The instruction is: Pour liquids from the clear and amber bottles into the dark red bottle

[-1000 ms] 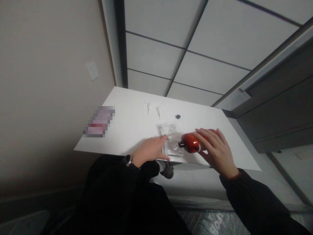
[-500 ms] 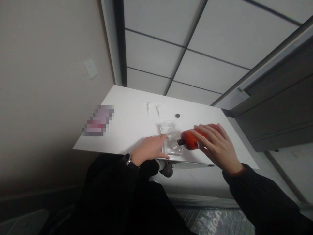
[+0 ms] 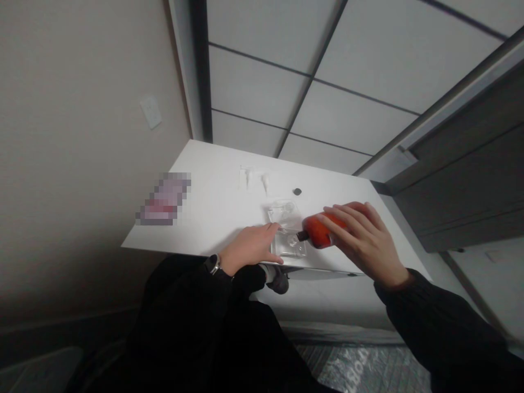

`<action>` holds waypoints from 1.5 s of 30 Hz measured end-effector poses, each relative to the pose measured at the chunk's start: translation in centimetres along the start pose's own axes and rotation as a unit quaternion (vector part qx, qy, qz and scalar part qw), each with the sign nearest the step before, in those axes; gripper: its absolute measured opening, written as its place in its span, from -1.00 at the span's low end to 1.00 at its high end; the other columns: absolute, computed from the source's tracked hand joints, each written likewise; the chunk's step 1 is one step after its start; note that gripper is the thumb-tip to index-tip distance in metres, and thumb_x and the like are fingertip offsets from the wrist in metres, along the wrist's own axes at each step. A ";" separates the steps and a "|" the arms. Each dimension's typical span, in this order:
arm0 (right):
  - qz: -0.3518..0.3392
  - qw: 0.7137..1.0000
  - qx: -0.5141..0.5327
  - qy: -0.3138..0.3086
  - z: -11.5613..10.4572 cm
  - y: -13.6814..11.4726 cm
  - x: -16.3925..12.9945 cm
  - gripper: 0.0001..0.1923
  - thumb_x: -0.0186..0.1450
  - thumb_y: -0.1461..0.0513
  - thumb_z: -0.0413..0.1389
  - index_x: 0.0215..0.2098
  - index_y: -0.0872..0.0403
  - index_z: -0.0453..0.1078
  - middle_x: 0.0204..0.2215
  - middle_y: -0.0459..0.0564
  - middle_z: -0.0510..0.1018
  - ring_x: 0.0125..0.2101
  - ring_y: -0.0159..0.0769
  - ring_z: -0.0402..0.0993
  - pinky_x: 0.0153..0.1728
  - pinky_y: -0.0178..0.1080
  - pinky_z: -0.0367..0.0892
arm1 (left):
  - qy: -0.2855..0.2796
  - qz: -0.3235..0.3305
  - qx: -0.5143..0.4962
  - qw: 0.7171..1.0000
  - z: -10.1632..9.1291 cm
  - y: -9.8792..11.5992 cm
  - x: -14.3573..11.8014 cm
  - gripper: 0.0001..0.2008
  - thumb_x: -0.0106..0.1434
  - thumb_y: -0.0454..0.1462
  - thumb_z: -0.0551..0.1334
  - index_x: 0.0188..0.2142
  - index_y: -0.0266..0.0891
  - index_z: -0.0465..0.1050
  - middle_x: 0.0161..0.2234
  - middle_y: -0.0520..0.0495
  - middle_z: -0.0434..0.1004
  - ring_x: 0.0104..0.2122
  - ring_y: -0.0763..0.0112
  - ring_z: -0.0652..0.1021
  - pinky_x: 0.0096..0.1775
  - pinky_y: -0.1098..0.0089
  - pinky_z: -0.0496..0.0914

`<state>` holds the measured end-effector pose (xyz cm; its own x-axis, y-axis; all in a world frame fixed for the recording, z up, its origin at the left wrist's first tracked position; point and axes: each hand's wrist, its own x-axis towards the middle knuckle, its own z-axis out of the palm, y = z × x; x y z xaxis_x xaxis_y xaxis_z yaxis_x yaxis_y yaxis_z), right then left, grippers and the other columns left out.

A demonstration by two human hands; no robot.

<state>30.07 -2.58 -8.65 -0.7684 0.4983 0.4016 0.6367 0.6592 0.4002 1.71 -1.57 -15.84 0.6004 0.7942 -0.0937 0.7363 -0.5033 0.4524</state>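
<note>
While I look down from my head camera, my right hand point(image 3: 360, 240) grips a red bottle point(image 3: 325, 230) tipped on its side, its dark uncapped neck just over a clear plastic tray point(image 3: 291, 246) at the near edge of the white worktop point(image 3: 213, 210). My left hand point(image 3: 249, 250) presses flat against the tray's left side, steadying it. Pouring seems barely begun; I cannot tell whether the tray holds anything. A small dark cap point(image 3: 297, 191) lies farther back.

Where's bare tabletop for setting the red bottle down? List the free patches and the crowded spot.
Free: the white table between the blurred pink item and the left hand; also the right end beyond the right hand. Crowded: the near edge, with clear trays, red bottle and both hands.
</note>
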 end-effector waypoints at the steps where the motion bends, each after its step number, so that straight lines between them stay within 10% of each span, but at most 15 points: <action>1: -0.003 1.000 -0.002 0.000 0.0 0.0 0.0 -0.32 0.44 0.40 0.18 0.46 -0.02 0.15 0.20 0.15 0.60 0.15 -0.01 0.56 0.26 0.15 0.28 | -0.001 0.000 0.001 1.000 0.0 0.0 0.0 -0.27 0.28 0.08 0.41 0.26 -0.26 0.28 0.16 -0.33 0.58 0.04 -0.10 0.65 -0.10 0.18 0.47; 45: -0.037 0.997 -0.040 -0.057 -1.7 -0.2 1.1 -0.14 0.41 0.52 0.05 0.56 -0.08 -0.06 0.27 0.13 0.54 0.24 0.00 0.50 0.35 0.23 0.18 | -0.002 -0.001 0.001 1.000 -0.2 0.1 -0.1 -0.33 0.29 0.09 0.39 0.22 -0.22 0.32 0.12 -0.30 0.61 0.01 -0.10 0.65 -0.12 0.17 0.47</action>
<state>29.20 -3.14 -6.87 -0.8135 0.5134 0.2733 0.5768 0.6523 0.4917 1.61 -1.65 -15.59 0.6000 0.7941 -0.0972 0.7379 -0.5023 0.4508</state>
